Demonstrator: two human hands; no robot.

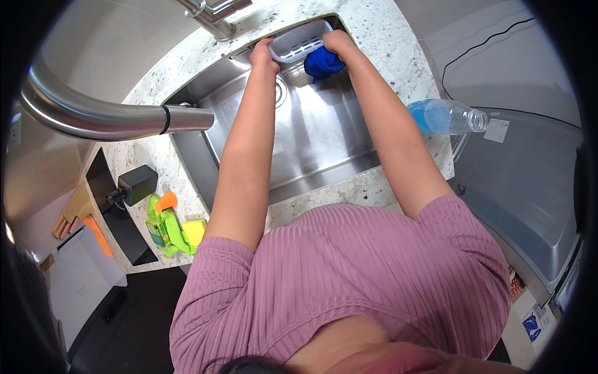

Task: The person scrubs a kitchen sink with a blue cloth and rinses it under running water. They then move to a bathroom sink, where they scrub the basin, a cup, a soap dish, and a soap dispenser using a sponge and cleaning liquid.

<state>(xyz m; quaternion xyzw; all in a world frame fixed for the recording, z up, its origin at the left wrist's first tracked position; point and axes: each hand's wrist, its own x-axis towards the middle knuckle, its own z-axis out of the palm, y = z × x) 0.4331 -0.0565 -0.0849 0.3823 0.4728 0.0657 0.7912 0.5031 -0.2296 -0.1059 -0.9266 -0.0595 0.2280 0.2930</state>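
At the far wall of the steel sink [324, 140] is a grey slotted sink caddy [301, 42]. My left hand [264, 57] is closed round the caddy's left end. At its right end is my right hand [338, 42], closed on a bunched blue cloth [324, 64] that hangs just below the fingers. The right fingertips are partly hidden, so whether they also grip the caddy cannot be made out. Below the caddy, the round drain [280, 93] shows partly behind my left forearm.
A large steel faucet [112, 118] reaches over the sink's left side; another metal fixture [212, 22] stands behind. A clear bottle of blue liquid [445, 116] is on the right. Left of the sink sit a yellow sponge [194, 232], green packet [174, 234], orange cup [166, 201] and black box [138, 184].
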